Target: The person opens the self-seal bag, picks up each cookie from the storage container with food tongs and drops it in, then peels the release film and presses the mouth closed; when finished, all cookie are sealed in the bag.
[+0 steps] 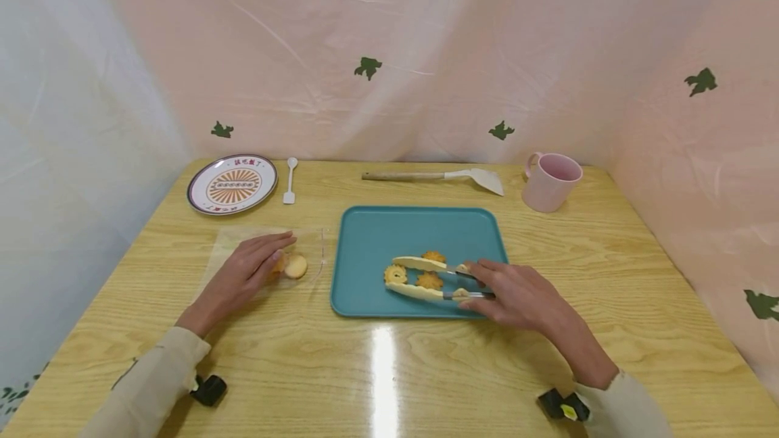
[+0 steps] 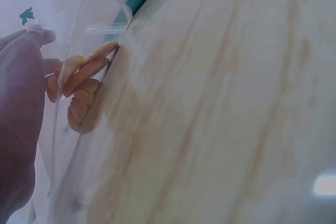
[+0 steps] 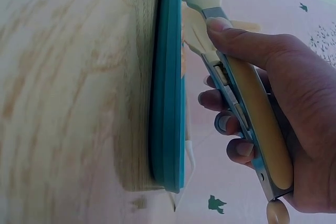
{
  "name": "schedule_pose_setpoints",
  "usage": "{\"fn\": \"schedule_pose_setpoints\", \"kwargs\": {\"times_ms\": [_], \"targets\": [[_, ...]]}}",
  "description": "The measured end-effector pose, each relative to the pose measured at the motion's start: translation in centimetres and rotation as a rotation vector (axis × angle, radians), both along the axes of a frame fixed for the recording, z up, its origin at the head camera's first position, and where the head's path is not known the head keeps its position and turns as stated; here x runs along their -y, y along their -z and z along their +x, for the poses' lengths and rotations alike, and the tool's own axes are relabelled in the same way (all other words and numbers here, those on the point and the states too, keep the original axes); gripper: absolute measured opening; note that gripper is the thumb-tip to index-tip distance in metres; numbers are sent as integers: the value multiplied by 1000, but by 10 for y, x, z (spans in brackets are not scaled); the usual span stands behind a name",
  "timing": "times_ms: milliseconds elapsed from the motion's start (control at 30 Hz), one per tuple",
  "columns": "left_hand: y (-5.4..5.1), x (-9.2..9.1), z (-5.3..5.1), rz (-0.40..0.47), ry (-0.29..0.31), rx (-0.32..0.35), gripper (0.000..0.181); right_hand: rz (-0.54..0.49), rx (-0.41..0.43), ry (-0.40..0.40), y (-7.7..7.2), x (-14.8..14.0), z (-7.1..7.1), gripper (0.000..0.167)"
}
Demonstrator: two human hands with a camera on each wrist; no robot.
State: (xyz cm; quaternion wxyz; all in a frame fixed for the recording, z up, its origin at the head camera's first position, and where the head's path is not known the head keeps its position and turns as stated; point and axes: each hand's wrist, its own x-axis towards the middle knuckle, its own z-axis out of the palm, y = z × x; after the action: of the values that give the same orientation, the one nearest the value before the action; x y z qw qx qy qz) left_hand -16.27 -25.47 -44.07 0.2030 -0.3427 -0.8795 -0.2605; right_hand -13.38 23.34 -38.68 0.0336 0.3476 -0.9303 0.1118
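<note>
My right hand (image 1: 517, 293) grips a pair of tongs (image 3: 260, 124) with cream scalloped tips and metal arms, its thumb on one arm and fingers curled on the other. Over the blue-green tray (image 1: 365, 232), the spread tips lie around a ring-shaped cookie (image 1: 395, 276) and beside a flower-shaped cookie (image 1: 430, 281). Another cookie (image 1: 434, 257) sits just behind the far tip. At the left, my left hand (image 1: 252, 265) rests with fairly straight fingers on a clear plastic bag (image 1: 313, 242). Several cookies (image 2: 86, 74) are inside it, partly hidden by the hand in the head view.
Along the back stand a patterned plate (image 1: 262, 198), a small white spoon (image 1: 290, 181), a wooden-handled spatula (image 1: 414, 176) and a pink mug (image 1: 544, 191). The wooden table (image 1: 316, 370) borders a patterned cloth backdrop (image 1: 292, 100). The tray has a raised rim.
</note>
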Motion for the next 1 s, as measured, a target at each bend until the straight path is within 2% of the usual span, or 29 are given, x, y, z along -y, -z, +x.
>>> {"fn": "schedule_pose_setpoints", "kwargs": {"times_ms": [500,1000], "targets": [[0,0,0,-5,7,-13,37,-47,-86,-41,6,10,-11,54],[-3,-1,2,-16,-8,13,37,-39,-73,-98,5,38,-30,60]]}}
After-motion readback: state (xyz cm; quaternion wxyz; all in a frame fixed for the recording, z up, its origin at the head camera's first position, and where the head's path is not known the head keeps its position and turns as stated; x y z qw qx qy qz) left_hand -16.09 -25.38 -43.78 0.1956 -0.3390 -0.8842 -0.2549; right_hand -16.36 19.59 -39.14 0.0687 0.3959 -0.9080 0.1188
